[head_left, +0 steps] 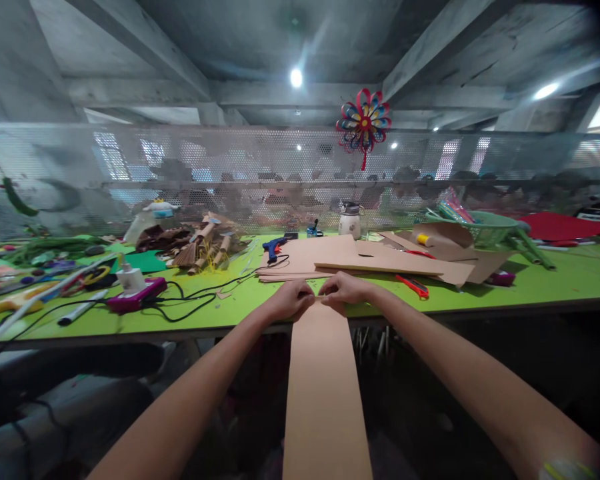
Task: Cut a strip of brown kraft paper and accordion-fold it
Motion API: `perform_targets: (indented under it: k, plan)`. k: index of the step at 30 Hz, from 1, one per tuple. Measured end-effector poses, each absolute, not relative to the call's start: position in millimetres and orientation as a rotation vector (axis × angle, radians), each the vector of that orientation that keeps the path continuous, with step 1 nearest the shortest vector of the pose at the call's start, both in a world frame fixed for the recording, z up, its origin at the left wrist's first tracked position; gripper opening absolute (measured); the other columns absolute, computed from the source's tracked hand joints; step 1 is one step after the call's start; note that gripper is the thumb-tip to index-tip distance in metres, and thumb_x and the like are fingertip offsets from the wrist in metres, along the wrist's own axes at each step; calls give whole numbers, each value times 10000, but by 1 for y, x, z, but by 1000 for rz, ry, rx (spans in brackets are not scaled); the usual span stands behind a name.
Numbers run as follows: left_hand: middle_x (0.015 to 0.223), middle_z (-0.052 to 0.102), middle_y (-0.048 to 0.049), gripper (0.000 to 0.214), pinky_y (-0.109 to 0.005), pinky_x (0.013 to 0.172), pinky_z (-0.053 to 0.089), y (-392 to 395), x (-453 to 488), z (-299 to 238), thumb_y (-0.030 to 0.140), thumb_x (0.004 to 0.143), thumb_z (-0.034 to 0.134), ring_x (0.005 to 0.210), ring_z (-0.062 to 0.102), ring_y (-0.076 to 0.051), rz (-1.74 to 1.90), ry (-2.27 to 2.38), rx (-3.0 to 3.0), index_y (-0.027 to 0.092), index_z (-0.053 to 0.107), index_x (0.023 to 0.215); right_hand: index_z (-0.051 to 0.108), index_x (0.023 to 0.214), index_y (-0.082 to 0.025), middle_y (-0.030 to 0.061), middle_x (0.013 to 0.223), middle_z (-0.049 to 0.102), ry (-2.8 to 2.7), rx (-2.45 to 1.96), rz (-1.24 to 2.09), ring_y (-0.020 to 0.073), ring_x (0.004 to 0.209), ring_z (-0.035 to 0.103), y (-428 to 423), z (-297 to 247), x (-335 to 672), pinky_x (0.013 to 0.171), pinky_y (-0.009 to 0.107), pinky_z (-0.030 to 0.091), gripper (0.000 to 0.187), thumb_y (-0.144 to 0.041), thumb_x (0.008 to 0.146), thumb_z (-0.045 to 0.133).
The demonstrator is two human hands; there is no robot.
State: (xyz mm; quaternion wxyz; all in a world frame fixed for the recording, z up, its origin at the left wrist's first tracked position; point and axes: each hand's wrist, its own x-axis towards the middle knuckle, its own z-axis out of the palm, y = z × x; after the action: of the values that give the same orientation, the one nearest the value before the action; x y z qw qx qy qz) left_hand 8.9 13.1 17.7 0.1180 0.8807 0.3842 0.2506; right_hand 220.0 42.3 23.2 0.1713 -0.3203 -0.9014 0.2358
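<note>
A long brown cardboard strip runs from the bottom of the view up to the front edge of the green table. My left hand pinches the strip's far end at its left corner. My right hand pinches the same end at its right corner, fingers curled over it. The two hands almost touch each other at the table's edge. Just beyond them lies a stack of flat cardboard sheets.
A red box cutter lies right of my hands. A blue glue gun, black cables, a pink power strip, a green basket and craft scraps crowd the table. A mesh screen stands behind, with a paper flower.
</note>
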Motion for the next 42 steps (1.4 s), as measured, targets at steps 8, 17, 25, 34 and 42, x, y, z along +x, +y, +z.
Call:
perform_targets:
  k: [8, 17, 25, 34, 42]
  plan:
    - [768, 634, -37, 212, -218, 645, 389, 15, 9, 17, 219, 788, 489, 716, 555, -141, 706, 1104, 2579, 145, 687, 813, 707, 875, -85, 26, 718, 643, -2538, -848, 705, 124, 649, 523, 42, 20, 228, 612, 214, 397, 291, -319, 749, 589]
    - [763, 606, -44, 179, -228, 645, 384, 17, 9, 13, 242, 798, 530, 711, 531, -142, 686, 1095, 2683, 146, 680, 816, 694, 817, -90, 25, 709, 633, -2530, -884, 705, 119, 655, 519, 43, 18, 219, 592, 204, 385, 254, -314, 745, 597]
    - [805, 553, -48, 188, -230, 641, 375, 11, 11, 12, 210, 835, 481, 710, 504, -134, 680, 1080, 2844, 156, 657, 796, 670, 743, -96, 2, 633, 585, -2505, -898, 601, 95, 593, 471, 43, 14, 214, 544, 191, 353, 167, -257, 712, 634]
    - [832, 556, -64, 193, -241, 664, 383, 7, 15, 13, 199, 834, 501, 755, 517, -153, 658, 1097, 2905, 157, 684, 793, 682, 751, -106, 30, 708, 615, -2600, -790, 357, 117, 658, 514, 39, 12, 217, 616, 205, 384, 122, -181, 764, 587]
    - [823, 541, -63, 182, -242, 656, 393, 10, 12, 10, 206, 834, 498, 749, 514, -151, 694, 1047, 2847, 154, 670, 805, 645, 749, -129, 54, 782, 607, -2814, -804, -52, 139, 715, 519, 22, 27, 219, 645, 226, 366, 139, -91, 767, 513]
